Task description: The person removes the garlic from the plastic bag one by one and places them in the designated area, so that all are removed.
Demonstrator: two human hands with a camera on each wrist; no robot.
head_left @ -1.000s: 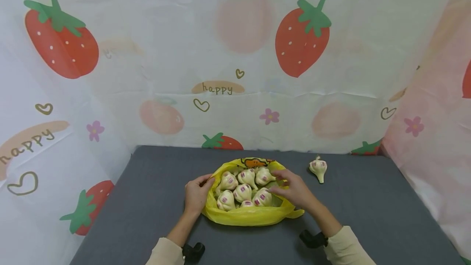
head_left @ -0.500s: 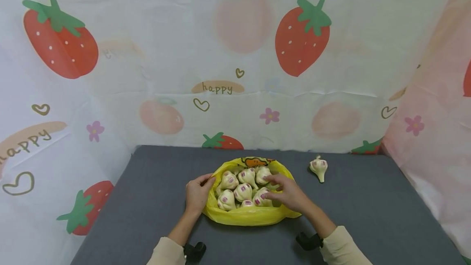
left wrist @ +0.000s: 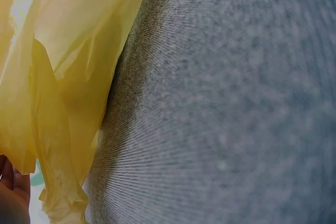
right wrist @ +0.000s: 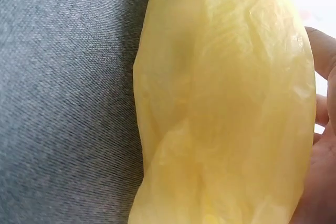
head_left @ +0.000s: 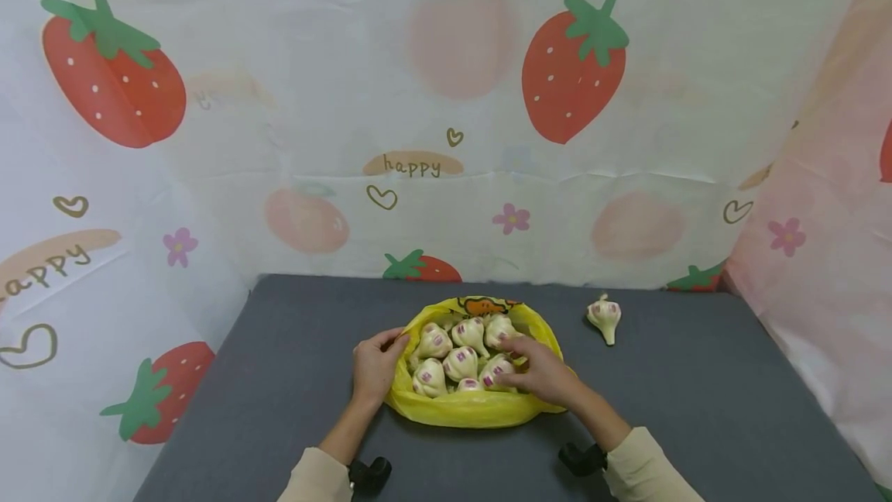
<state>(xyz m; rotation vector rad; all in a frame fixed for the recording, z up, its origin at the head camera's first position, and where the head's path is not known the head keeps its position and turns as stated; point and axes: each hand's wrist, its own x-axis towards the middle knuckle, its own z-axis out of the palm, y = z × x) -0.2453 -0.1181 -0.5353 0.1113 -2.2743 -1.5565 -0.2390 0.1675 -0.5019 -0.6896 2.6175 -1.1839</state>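
Observation:
A yellow plastic bag (head_left: 481, 409) lies with its mouth spread wide, several whitish garlic bulbs with purple marks inside. At its left side my left hand (head_left: 372, 369) pinches the rim between thumb and fingers; part of this hand (left wrist: 14, 192) shows in the left wrist view. My right hand (head_left: 547, 372) reaches over the right rim into the bag. Its thumb and fingers curl round a garlic bulb (head_left: 491, 372) at the right front, partly covering it. In the right wrist view the bag wall (right wrist: 226, 103) hides most of the right hand's (right wrist: 323, 145) fingers.
One more garlic bulb (head_left: 604, 318) lies outside the bag, toward the back right of the dark grey tabletop (head_left: 683, 401). A printed strawberry curtain (head_left: 313, 99) stands behind and at both sides. Black wrist mounts (head_left: 581, 458) hang below the sleeves.
My right hand has moved left and slightly lower into the bag, its fingers coming round the right front garlic bulb. The left hand keeps its grip on the rim.

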